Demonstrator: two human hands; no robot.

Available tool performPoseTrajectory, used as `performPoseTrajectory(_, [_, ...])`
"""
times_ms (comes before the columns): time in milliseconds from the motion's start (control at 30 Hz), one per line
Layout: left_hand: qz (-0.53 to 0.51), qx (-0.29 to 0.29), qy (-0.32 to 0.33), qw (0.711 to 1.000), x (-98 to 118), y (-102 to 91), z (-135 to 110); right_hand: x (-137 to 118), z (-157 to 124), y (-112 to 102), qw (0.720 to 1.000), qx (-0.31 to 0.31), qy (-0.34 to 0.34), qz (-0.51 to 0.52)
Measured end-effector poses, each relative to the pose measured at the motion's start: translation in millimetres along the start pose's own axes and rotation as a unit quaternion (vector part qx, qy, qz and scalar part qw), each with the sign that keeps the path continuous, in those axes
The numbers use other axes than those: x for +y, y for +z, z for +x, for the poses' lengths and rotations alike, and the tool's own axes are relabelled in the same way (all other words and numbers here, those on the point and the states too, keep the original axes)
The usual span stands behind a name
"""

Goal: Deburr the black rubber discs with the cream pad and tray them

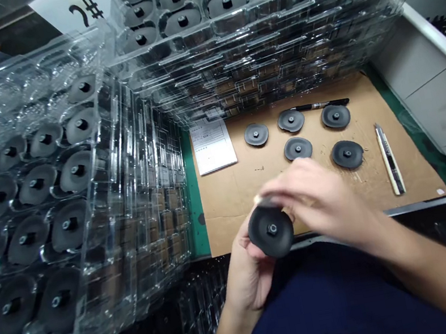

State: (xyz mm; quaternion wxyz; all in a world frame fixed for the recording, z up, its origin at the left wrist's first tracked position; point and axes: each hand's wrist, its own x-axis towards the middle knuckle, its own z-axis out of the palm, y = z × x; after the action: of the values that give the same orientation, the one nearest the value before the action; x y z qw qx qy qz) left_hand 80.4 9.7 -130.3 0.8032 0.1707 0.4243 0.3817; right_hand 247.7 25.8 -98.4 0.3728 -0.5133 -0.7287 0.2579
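Observation:
My left hand (246, 275) is closed around a round black rubber-like disc (272, 239) with a small threaded stud at its centre. The disc is held face up, low over the front edge of the cardboard. At the disc's upper rim is my right hand (318, 196), blurred by motion. Its fingers are pinched together, and I cannot make out what they hold. Beyond the hands several similar discs lie studs up on the cardboard, among them a left one (256, 134), a middle one (297, 148) and a right one (347, 154).
Brown cardboard (230, 206) covers the green work surface. A utility knife (390, 160) lies at right, a black pen (324, 105) at the back, and a printed paper pad (213, 145) at left. Stacked clear trays (149, 191) of discs rise at left, with more trays (253, 46) behind.

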Motion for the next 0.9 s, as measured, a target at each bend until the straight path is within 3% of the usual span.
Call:
performPoseTrajectory(133, [-0.05,-0.032,-0.018,0.998,4,-3.9,0,38,-32,16,0.979,-0.011,0.202,0.017])
performPoseTrajectory(233, [-0.071,-0.051,-0.017,0.996,6,-5.5,1,54,-62,34,0.962,-0.073,0.256,0.059])
performPoseTrajectory(300, [-0.079,-0.058,-0.019,0.995,7,-5.1,2,55,-70,37,0.958,-0.077,0.269,0.067])
performPoseTrajectory(433, [-0.076,-0.053,-0.012,0.996,5,-1.8,3,31,-47,14,0.971,0.002,0.226,0.075])
performPoseTrajectory(533, [-0.074,-0.036,0.026,0.996,2,1.0,2,1,-25,1,0.995,0.033,0.085,0.04])
performPoseTrajectory(600, [-0.065,-0.024,0.055,0.996,0,2.2,1,-13,-21,1,0.999,0.025,0.024,-0.004])
performPoseTrajectory(767, [-0.049,-0.027,0.072,0.996,-5,2.3,-1,-19,-32,3,0.998,-0.048,0.047,0.014])
performPoseTrajectory(900, [-0.05,-0.028,0.082,0.995,-6,2.0,0,-23,-35,-5,0.995,-0.058,0.066,0.051])
